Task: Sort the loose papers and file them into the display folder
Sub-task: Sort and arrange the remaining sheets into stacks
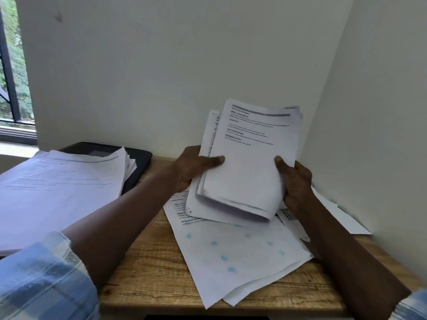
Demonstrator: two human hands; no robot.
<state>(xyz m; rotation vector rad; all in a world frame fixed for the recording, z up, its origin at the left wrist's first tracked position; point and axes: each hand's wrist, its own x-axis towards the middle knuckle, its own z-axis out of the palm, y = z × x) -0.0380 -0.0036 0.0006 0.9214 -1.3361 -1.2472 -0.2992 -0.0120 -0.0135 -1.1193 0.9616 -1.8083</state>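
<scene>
A bundle of printed white papers (248, 162) is held upright above the desk, its lower end bent and curling toward me. My left hand (193, 168) grips its left edge, thumb across the front sheet. My right hand (294, 182) grips the right edge, thumb on the front. Under the bundle, loose sheets (233, 255) with blue dots and printed headings lie spread on the wooden desk (147, 273). At the left, a thick stack of pages (60, 195) rests on the black display folder (138, 159), which shows only at its far edge.
White walls meet in a corner just behind and to the right of the papers. More sheets (342, 215) lie against the right wall. A window (13, 88) is at the far left. The desk's front edge runs along the bottom.
</scene>
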